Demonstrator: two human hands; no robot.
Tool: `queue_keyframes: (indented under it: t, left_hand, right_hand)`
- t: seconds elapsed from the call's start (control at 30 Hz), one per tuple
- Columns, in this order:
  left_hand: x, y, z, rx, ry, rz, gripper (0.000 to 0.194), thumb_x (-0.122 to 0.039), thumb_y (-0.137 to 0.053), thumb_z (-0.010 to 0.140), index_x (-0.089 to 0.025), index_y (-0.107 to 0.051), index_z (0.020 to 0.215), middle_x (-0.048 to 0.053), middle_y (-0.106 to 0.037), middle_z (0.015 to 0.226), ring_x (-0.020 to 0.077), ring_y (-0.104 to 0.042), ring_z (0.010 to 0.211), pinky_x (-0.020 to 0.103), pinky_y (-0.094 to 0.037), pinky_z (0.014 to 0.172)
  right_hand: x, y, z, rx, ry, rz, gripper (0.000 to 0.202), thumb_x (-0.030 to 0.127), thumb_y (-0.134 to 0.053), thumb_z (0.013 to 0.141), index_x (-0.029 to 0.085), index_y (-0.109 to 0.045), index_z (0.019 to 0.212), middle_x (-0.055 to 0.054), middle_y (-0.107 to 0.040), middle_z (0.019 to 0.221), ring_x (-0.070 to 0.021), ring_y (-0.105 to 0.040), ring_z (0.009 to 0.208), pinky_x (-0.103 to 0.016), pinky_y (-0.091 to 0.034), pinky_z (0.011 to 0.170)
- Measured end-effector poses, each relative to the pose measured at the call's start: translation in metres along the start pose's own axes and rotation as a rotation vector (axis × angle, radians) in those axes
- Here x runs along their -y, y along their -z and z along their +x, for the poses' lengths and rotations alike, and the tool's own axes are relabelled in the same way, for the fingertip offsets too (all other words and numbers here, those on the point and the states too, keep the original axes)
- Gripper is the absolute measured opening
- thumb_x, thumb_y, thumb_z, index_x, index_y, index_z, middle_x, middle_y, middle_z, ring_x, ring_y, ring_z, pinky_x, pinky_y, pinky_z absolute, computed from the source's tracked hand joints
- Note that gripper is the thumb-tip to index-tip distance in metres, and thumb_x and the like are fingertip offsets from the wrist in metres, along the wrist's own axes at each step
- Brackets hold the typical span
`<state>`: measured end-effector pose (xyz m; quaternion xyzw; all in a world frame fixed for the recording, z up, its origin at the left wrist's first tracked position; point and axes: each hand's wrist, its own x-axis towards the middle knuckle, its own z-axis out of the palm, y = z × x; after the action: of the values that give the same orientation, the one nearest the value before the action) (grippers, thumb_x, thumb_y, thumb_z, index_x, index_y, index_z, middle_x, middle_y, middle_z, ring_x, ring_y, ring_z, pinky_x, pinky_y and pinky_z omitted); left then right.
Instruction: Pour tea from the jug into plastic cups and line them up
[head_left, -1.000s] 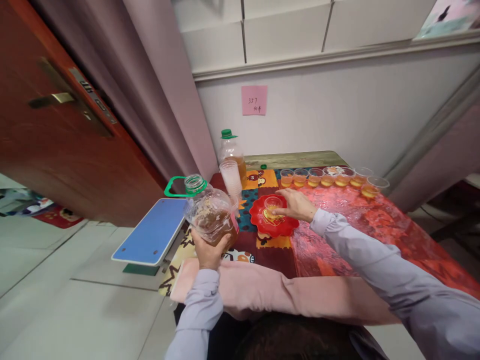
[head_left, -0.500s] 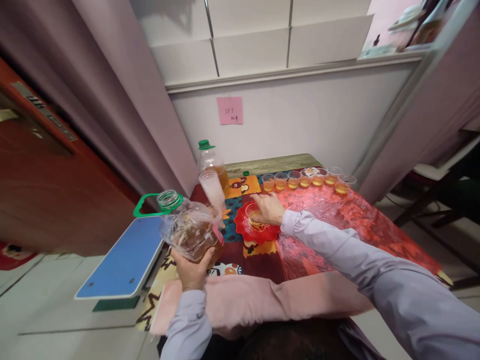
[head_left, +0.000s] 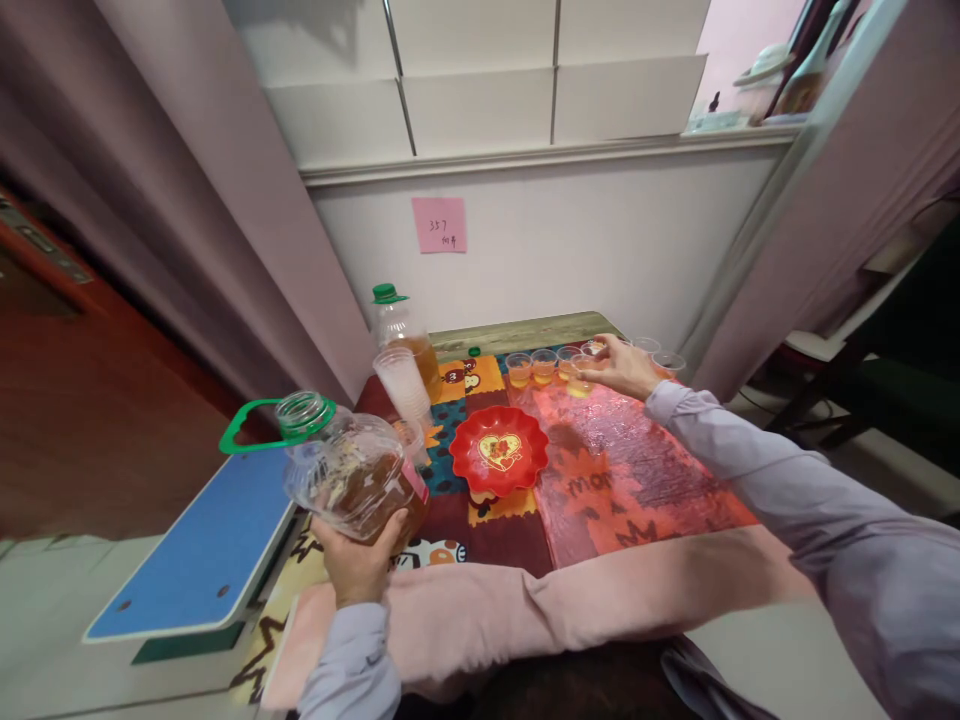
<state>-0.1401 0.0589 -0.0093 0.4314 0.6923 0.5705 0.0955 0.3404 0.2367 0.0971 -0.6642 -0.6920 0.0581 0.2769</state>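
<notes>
In the head view, the left hand (head_left: 360, 560) cups the open jug (head_left: 356, 480) low, fingers clamped on its side, the jug tilted left. The right hand (head_left: 626, 368) reaches across the table, forearm slanting inward, fingers pinched on 1 small cup (head_left: 580, 378) of yellow liquid, just before the row of cups (head_left: 544, 368). The red plate (head_left: 500, 452) lies between the hands.

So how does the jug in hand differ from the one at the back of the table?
Held jug: mouth uncapped, tilted, gripped by the left hand. Back jug: green cap on, upright, standing on the table. Liquid looks browner in the held jug, more amber in the back jug. Both are clear, ribbed and part-filled.
</notes>
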Motion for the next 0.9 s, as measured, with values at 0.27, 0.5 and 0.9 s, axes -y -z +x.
queue_keyframes:
  t: [0.27,0.5,0.9]
  left_hand:
    - [0.005,0.001,0.001,0.004,0.017,0.006,0.119,-0.048,-0.098,0.049,-0.019,-0.042,0.150,0.016,-0.068,0.131,0.0360,-0.070,0.117,0.059,-0.053,0.108]
    - [0.003,0.001,0.003,0.001,-0.034,0.011,0.121,-0.051,-0.097,0.050,-0.018,-0.041,0.153,0.016,-0.065,0.133,0.0364,-0.068,0.120,0.060,-0.048,0.116]
    - [0.003,0.001,0.001,0.010,-0.082,-0.010,0.122,-0.048,-0.096,0.054,-0.018,-0.038,0.157,0.018,-0.060,0.142,0.0359,-0.065,0.127,0.058,-0.046,0.118]
  right_hand:
    - [-0.114,0.009,0.022,-0.017,-0.141,-0.289,0.085,0.063,-0.077,0.075,0.019,-0.056,0.144,-0.015,-0.080,0.120,-0.0403,-0.068,0.120,-0.053,-0.037,0.109]
    - [-0.136,-0.008,0.034,-0.019,-0.194,-0.257,0.080,0.067,-0.075,0.074,0.022,-0.058,0.138,-0.014,-0.080,0.117,-0.0397,-0.066,0.120,-0.054,-0.034,0.107]
    - [-0.154,-0.020,0.034,0.012,-0.232,-0.261,0.078,0.064,-0.072,0.077,0.021,-0.057,0.141,-0.015,-0.079,0.124,-0.0404,-0.064,0.128,-0.058,-0.031,0.111]
